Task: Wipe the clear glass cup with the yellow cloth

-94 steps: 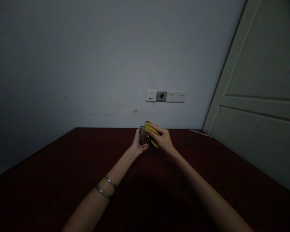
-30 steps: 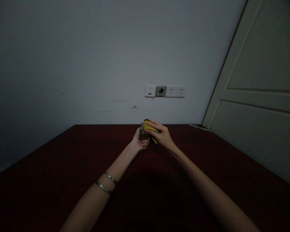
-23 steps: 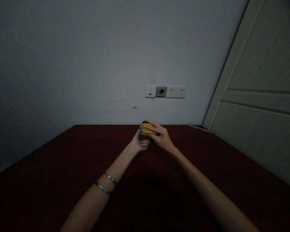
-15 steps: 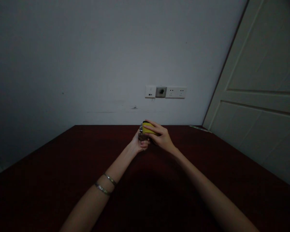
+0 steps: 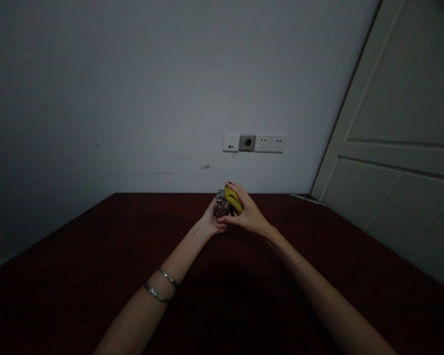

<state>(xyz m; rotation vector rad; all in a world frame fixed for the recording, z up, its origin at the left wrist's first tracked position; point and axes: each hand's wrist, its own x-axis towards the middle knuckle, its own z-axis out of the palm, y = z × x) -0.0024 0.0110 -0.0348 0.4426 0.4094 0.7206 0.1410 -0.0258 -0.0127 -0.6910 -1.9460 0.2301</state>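
Both my arms reach forward over a dark red table [image 5: 96, 276]. My left hand [image 5: 210, 223] is closed round a small shiny, glass-like object [image 5: 220, 204] and holds it above the table's far half. My right hand [image 5: 248, 215] is closed on a yellow sponge or cloth [image 5: 234, 199] and presses it against the right side of that object. The two hands touch each other. Two thin bracelets [image 5: 162, 286] sit on my left wrist. The room is dim, so I cannot make out what the shiny object is.
A pale wall rises behind the table, with a row of wall sockets [image 5: 254, 143] just above my hands. A white panelled door [image 5: 399, 143] stands at the right. A thin flat item [image 5: 306, 198] lies at the table's far right corner.
My right hand has turned the yellow sponge from lying over the top of the shiny object to standing against its right side. My left hand has kept its hold in about the same place.
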